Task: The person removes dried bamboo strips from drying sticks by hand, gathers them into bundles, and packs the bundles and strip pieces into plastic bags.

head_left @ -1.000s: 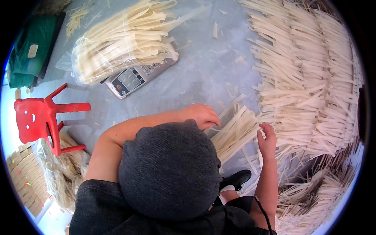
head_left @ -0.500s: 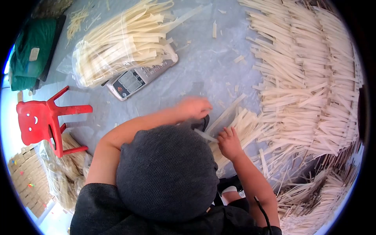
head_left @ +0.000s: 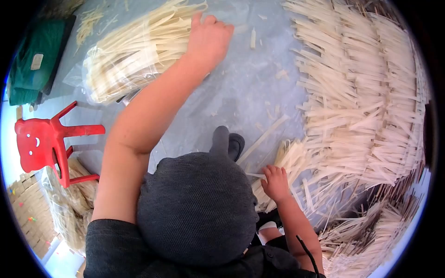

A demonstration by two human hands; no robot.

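Note:
My left hand [head_left: 211,39] reaches out at the open end of a clear plastic bag [head_left: 143,55] packed with long pale flat strips [head_left: 157,32]. Its fingers are curled in near the strip ends; what they hold, if anything, is hidden. Down at the right, my right hand [head_left: 276,184] is closed on a thin pale strip [head_left: 255,175], which sticks out to the left of its fingers. Beneath and beside this hand lies a loose heap of similar strips [head_left: 294,155].
Rows of pale strips [head_left: 352,92] cover the right side, with more bundles [head_left: 366,241] below. A red stool [head_left: 41,143], bagged bundles [head_left: 69,204] and a green bag [head_left: 39,60] are at left. The cap [head_left: 197,208] blocks the lower middle. Scraps dot the grey floor [head_left: 241,92].
My left hand has moved from near the cap up to the bag's open end, and my forearm now covers most of the keypad device under it. The right hand has shifted slightly.

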